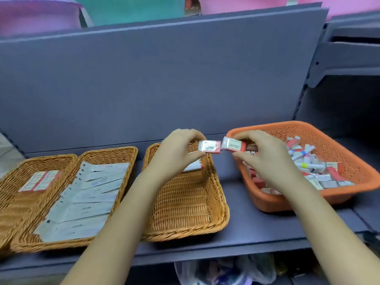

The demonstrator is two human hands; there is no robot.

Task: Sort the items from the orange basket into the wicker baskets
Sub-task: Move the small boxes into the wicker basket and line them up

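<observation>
Both hands are pinching one wrapped eraser each: the left hand (pixel 176 149) is holding its eraser (pixel 209 147) over the far end of the right wicker basket (pixel 185 204), directly below, long axis sideways; the right hand (pixel 265 159) is gripping a 2B eraser (pixel 234 146) over the orange basket (pixel 329 140) rim on the shelf (pixel 257 229).

The orange basket (pixel 337 140) is perforated plastic; the wicker baskets (pixel 185 202) are rough woven cane. The erasers (pixel 209 147) wear glossy wrappers, and the grey shelf (pixel 257 229) looks matt.
</observation>
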